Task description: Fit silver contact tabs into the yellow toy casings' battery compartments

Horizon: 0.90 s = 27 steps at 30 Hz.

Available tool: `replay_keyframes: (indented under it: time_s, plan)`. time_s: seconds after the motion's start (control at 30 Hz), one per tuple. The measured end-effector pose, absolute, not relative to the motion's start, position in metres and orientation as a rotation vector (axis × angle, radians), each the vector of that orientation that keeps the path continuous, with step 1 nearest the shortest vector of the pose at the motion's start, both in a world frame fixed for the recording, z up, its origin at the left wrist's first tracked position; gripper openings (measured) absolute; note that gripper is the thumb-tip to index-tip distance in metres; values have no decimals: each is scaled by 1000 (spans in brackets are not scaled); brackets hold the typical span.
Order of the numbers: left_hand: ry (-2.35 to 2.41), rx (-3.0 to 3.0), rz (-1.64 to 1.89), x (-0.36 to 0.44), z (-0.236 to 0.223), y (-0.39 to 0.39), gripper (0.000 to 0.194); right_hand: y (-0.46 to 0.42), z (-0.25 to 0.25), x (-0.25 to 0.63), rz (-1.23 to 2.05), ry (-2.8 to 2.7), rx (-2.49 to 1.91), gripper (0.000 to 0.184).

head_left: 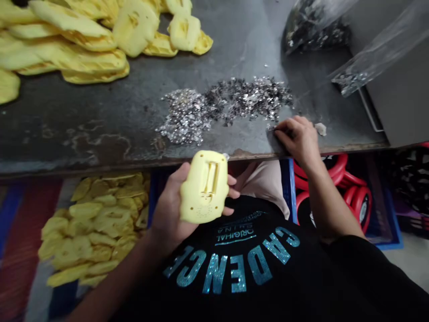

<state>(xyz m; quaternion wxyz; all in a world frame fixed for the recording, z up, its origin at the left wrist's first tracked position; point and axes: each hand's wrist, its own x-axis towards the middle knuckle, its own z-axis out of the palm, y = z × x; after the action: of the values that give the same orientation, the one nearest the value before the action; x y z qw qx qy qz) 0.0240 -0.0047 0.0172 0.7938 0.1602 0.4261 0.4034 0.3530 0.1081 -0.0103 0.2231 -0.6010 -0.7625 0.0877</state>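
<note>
My left hand is wrapped round a yellow plastic toy housing, held just off the table's front edge. The housing shows a battery recess, screw holes and a patch of small holes in its outer face. On the metal table my right hand rests with thumb and fingers pinched at a small shiny piece, too small to make out for sure. Just beyond lie two adjoining heaps of tiny metal parts, a bright silver heap and a darker heap.
Yellow housings are piled at the back left, and more housings lie below the table. Clear plastic bags of metal parts stand at the back right. A blue crate holds red round parts. A whitish lump sits near the right hand.
</note>
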Motion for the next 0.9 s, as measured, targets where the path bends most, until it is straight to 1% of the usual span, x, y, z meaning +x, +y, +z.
replay_keyframes:
  time_s: [0.1, 0.2, 0.3, 0.37, 0.43, 0.5, 0.57, 0.73, 0.9]
  plan:
    - [861, 254, 811, 30, 18, -4, 62, 87, 1, 345, 287, -2050, -1366, 14]
    - [791, 165, 749, 35, 19, -3, 62, 64, 21, 320, 437, -2125, -1057, 15]
    - [779, 76, 726, 38, 22, -5, 58, 50, 40, 294, 495, -2254, -899, 13]
    - [820, 29, 763, 40, 25, -9, 52, 49, 48, 285, 476, -2337, -872, 14]
    - [862, -3, 797, 41, 27, -13, 48, 50, 53, 280, 441, -2426, -883, 21]
    - [862, 1, 799, 40, 28, -17, 50, 52, 57, 279, 396, -2503, -890, 29]
    - [833, 50, 788, 39, 30, -20, 52, 53, 59, 278, 357, -2552, -872, 33]
    - [814, 168, 772, 36, 41, -25, 54, 50, 63, 275, 287, -2577, -807, 30]
    - [849, 200, 782, 37, 47, -27, 53, 46, 62, 276, 251, -2592, -839, 29]
